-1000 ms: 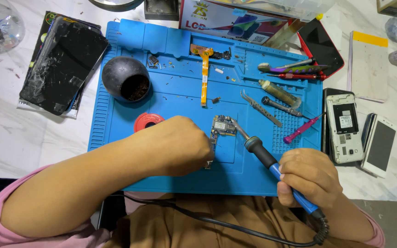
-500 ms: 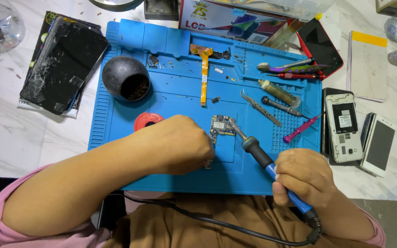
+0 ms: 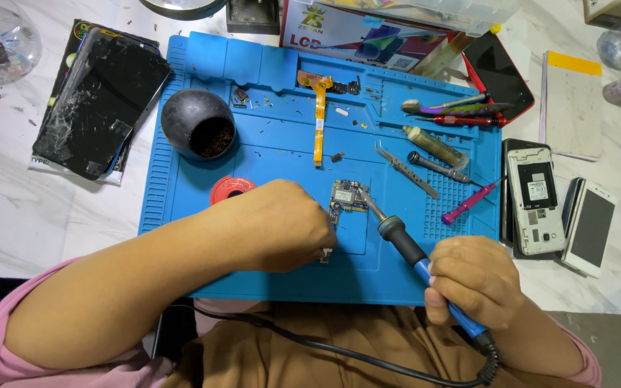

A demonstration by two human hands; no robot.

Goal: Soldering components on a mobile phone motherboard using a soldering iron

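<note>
A small phone circuit board lies on the blue repair mat. My left hand rests on the mat just left of the board, fingers curled and pinching at its lower left edge; what lies under them is hidden. My right hand grips the blue handle of a soldering iron, whose metal tip touches the board's right edge. The iron's black cable runs across my lap.
On the mat sit a black round pot, a red solder reel, an orange flex cable, tweezers and several small tools. A cracked black screen lies left; opened phones and a white phone lie right.
The soldering iron and my right hand have shifted slightly left and up, keeping the tip at the board. My left hand stays in place.
</note>
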